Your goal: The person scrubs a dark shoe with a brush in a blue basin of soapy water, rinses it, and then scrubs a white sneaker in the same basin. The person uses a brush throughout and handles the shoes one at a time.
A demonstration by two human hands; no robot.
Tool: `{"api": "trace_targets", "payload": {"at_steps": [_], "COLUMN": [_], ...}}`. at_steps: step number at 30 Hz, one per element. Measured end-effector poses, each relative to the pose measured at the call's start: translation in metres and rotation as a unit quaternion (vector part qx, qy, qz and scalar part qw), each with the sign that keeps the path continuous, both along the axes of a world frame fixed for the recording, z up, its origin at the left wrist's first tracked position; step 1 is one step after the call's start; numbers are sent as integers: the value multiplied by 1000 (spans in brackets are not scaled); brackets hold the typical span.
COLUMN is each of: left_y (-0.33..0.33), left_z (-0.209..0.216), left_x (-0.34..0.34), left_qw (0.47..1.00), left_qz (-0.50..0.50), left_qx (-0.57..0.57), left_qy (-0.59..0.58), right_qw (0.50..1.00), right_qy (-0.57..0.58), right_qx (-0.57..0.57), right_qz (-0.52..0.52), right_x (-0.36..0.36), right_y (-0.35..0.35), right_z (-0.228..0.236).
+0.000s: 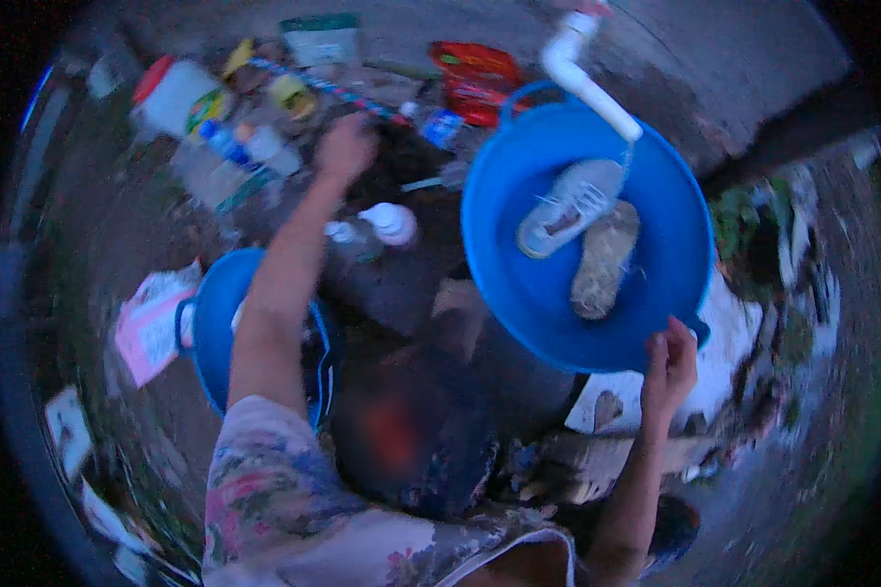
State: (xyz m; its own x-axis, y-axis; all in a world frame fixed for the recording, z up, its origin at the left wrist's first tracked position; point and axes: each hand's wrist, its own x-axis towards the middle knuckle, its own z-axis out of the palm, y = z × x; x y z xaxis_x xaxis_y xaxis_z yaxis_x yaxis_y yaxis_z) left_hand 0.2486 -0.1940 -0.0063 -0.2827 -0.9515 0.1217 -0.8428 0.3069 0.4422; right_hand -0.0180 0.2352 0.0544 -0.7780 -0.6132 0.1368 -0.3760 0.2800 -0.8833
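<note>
A large blue tub (pixel 489 245) stands right of centre. Inside it lie a pale lace-up shoe (pixel 558 210) and another shoe (pixel 607 259) with its worn sole facing up. From a bent white pipe (pixel 592 83) a thin stream of water falls onto the laced shoe. My right hand (pixel 669 367) grips the tub at its near right handle, fingers bent. Stretched far forward, my left hand (pixel 347 147) is over a dark patch among bottles and packets. Motion blurs its fingers, and whether it holds anything is unclear.
A second blue tub (pixel 215 362) sits under my left forearm, beside a pink-and-white packet (pixel 152 333). Two bottles, one white with a pink body (pixel 392 225), stand mid-scene. Farther off are a red-lidded white bucket (pixel 181 98), a striped stick (pixel 333 90) and a red bag (pixel 475 78).
</note>
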Motion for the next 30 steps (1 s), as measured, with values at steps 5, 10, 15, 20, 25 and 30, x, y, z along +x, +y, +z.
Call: {"api": "trace_targets", "payload": {"at_steps": [5,10,15,20,25,30], "left_y": [-106,-64,-5,157,213,169], "left_z": [-156,-57,78,77,59,-35], "left_x": [217,116,105,-62,-169,-182], "left_qw": [990,973,989,865,799,897], "left_qz": [-2,1,-142,-394,-522,-437], "left_qx": [120,91,31,258,277,63], "left_qy": [-78,-213,37,172,116,8], "right_qw": [998,999,999,846,795,855], "right_qy": [-43,-13,-22,-503,-532,-488], "right_qx": [30,11,-41,-131,-289,-88], "right_qz": [-27,-46,11,114,-25,-155], "right_x": [11,-3,3,81,8,-43], "right_y": [-14,-4,-18,-97,-101,-107], "right_z": [7,2,-5,4,-55,-62]}}
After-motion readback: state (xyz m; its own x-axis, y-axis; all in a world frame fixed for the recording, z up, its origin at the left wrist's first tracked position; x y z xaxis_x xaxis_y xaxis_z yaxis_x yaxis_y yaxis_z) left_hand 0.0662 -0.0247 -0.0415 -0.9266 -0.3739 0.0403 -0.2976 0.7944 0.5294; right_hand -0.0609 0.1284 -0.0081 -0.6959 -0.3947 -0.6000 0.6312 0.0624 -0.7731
